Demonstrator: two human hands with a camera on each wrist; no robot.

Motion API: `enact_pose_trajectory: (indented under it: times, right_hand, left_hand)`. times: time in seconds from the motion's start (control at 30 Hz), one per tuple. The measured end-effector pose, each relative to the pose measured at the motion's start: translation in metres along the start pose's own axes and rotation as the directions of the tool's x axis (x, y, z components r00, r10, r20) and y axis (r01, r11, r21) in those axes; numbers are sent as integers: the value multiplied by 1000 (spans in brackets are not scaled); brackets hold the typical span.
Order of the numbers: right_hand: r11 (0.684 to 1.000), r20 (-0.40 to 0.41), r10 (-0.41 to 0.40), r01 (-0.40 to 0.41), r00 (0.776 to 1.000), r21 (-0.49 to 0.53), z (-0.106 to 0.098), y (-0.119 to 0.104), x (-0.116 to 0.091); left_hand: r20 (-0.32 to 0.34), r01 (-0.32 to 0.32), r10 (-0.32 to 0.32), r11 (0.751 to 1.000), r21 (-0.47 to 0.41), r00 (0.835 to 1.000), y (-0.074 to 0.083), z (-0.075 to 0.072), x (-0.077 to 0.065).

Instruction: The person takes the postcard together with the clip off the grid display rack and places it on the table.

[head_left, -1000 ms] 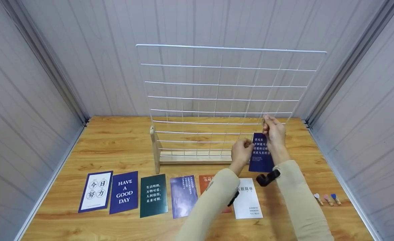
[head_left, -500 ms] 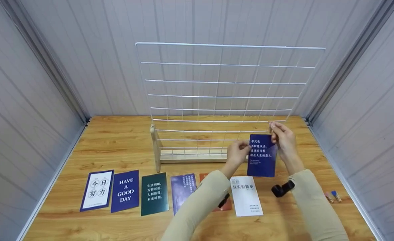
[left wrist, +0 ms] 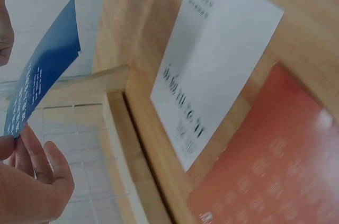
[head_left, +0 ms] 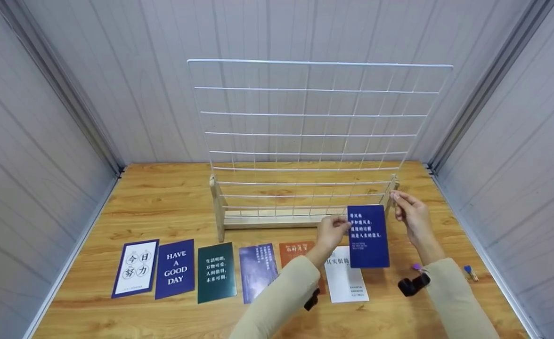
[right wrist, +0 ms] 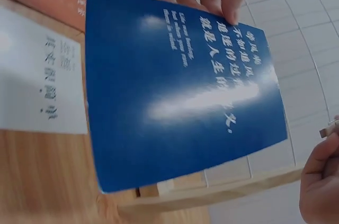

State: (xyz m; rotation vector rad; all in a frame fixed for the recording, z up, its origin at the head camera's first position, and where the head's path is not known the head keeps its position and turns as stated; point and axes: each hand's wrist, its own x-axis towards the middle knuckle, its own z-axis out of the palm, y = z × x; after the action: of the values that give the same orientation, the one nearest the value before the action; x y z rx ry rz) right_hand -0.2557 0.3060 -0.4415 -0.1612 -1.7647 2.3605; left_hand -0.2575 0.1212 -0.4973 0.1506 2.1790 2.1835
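Observation:
My left hand (head_left: 331, 235) pinches a dark blue card (head_left: 368, 242) with white lettering by its left edge. The card is held up in front of the wire grid rack, overlapping a white card (head_left: 345, 287) below. In the right wrist view, my left thumb lies over the card's printed face. My right hand (head_left: 413, 219) is to the right of the card, apart from it. Between its thumb and fingers it pinches a small wooden clothespin (right wrist: 329, 130), partly cut off by the right wrist view's edge.
The white wire grid (head_left: 305, 115) stands in a wooden base (head_left: 277, 221). A row of printed cards lies on the table, including a green card (head_left: 216, 273) and an orange card (head_left: 296, 252). Small clothespins, one with a blue heart (head_left: 469, 272), lie at the right.
The blue card has come down and nearer, away from the grid. My right hand has moved right and down, off the card's upper edge, with the clothespin still in its fingers.

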Motion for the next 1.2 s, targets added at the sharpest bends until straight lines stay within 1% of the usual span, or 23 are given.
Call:
enact_pose_trajectory:
  times: [0.1, 0.2, 0.23, 0.3, 0.4, 0.57, 0.67, 0.73, 0.8, 0.87, 0.97, 1.03, 1.13, 1.2]
  right_hand:
    - [998, -10, 14, -15, 1000, -59, -12, 5, -4]
    - [989, 1, 55, -54, 998, -139, -28, 11, -9]
    - [983, 2, 69, -68, 998, -169, -33, 13, -11]
    - [969, 10, 102, -97, 995, -226, -46, 19, -14]
    - [936, 16, 157, -144, 987, -321, -64, 29, -19]
    - [851, 41, 255, -204, 966, -484, -93, 46, -27]
    - [807, 51, 319, -243, 946, -538, -105, 55, -32]
    - [774, 48, 351, -261, 935, -577, -111, 60, -35]
    - [738, 49, 362, -254, 931, -625, -115, 65, -37]
    - [698, 43, 353, -233, 935, -677, -119, 69, -40]
    - [658, 36, 330, -202, 943, -726, -123, 75, -42]
    - [641, 31, 323, -194, 946, -743, -125, 79, -44]
    - [639, 21, 330, -207, 944, -741, -130, 84, -47]
    - [646, 12, 348, -230, 938, -727, -133, 86, -49]
  left_hand:
    - [6, 50, -50, 998, -24, 999, -10, 5, -9]
    - [14, 128, -127, 991, -49, 992, -21, 11, -19]
    - [14, 161, -161, 985, -63, 987, -25, 13, -23]
    - [8, 204, -204, 977, -70, 979, -33, 19, -29]
    - [-14, 244, -246, 966, -82, 969, -45, 27, -35]
    - [-67, 260, -262, 964, -48, 963, -57, 36, -41]
    - [-82, 276, -277, 961, -27, 957, -60, 39, -44]
    - [-80, 294, -295, 956, -23, 952, -61, 41, -45]
    - [-79, 313, -314, 949, -24, 946, -62, 43, -47]
    - [-74, 330, -331, 944, -24, 941, -63, 45, -49]
    - [-72, 340, -341, 940, -17, 937, -64, 49, -51]
    - [-76, 348, -348, 937, -15, 934, -66, 51, -52]
    - [-78, 354, -353, 935, -3, 932, -67, 53, -54]
    - [-67, 361, -360, 933, -2, 931, -68, 55, -55]
